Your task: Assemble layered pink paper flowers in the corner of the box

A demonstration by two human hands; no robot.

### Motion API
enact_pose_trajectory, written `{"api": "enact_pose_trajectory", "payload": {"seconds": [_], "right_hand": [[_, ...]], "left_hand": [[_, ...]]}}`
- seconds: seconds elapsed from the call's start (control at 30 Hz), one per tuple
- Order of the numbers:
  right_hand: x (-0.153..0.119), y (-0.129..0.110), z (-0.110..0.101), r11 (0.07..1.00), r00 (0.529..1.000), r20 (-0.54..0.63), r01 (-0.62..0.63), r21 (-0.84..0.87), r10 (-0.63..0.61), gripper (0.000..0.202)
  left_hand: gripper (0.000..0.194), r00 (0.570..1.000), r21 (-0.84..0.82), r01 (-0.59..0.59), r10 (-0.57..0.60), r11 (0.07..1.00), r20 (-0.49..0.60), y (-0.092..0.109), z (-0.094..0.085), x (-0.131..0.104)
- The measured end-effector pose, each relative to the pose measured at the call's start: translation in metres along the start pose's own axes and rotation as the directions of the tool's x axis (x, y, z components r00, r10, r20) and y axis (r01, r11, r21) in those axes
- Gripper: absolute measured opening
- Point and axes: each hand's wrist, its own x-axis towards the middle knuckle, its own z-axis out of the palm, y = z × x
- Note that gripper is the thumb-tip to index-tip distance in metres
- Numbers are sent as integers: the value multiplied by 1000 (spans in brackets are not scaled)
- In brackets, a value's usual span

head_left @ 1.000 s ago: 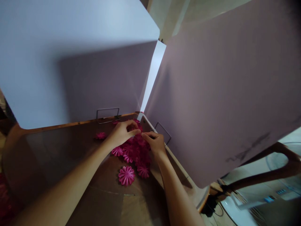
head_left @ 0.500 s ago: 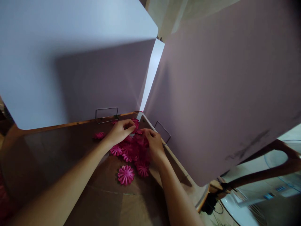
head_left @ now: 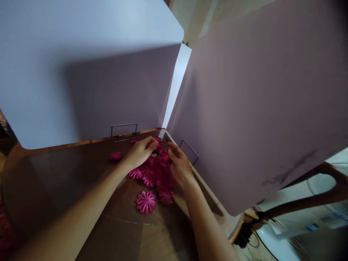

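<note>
Bright magenta artificial flowers (head_left: 148, 170) with narrow petals lie in a pile on the brown tabletop. My left hand (head_left: 141, 150) is closed at the far side of the pile, thumb and fingers pinched on a pink flower (head_left: 158, 141) that shows just past the fingertips. To its right, my right hand (head_left: 179, 161) has thumb and index finger apart. Another pink flower (head_left: 164, 155) sits close by its thumb; whether they touch is hard to see. One loose flower (head_left: 146, 202) rests nearer to me, and a second single flower (head_left: 116, 156) lies left of my left wrist.
Two large pale boards, one on the left (head_left: 116, 87) and one on the right (head_left: 244, 108), stand upright and meet behind the pile. A wire stand (head_left: 124, 133) is at the left board's foot, another (head_left: 189, 151) at the right's. A wooden chair (head_left: 307, 203) stands beyond.
My right hand has drawn slightly back, its thumb and index finger parting and a flower now showing beside the thumb. My left hand stays nearly in place.
</note>
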Motion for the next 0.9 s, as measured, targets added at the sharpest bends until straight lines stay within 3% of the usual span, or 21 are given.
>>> {"api": "enact_pose_trajectory", "payload": {"seconds": [0.1,0.17,0.27,0.47,0.6,0.73,0.83,0.9], "right_hand": [[-3,1,5,999,999,3,32,-2,-32,37],[-3,1,6,999,999,4,35,-13,-35,33],[-4,0,4,999,999,24,-31,-41,32,29],[-8,-2,2,977,967,136,-213,-28,215,42],[-9,-2,5,981,975,106,-190,-45,193,39],[-7,-1,6,984,983,75,-161,-71,166,36],[-5,0,5,988,990,45,-126,-86,130,37],[-3,1,2,990,994,20,-101,-97,104,39]], "left_hand": [[19,992,-78,-4,13,997,124,6,7,-3],[14,989,-110,-5,21,994,145,6,9,-3],[13,995,-98,-31,41,995,94,2,7,-1],[17,998,-24,-40,41,999,51,-4,-2,2],[14,996,18,-89,90,996,-21,0,0,1],[7,959,171,-245,264,954,-103,3,2,0],[8,931,230,-321,350,919,-100,3,2,0],[10,936,216,-322,343,922,-71,2,3,0]]}}
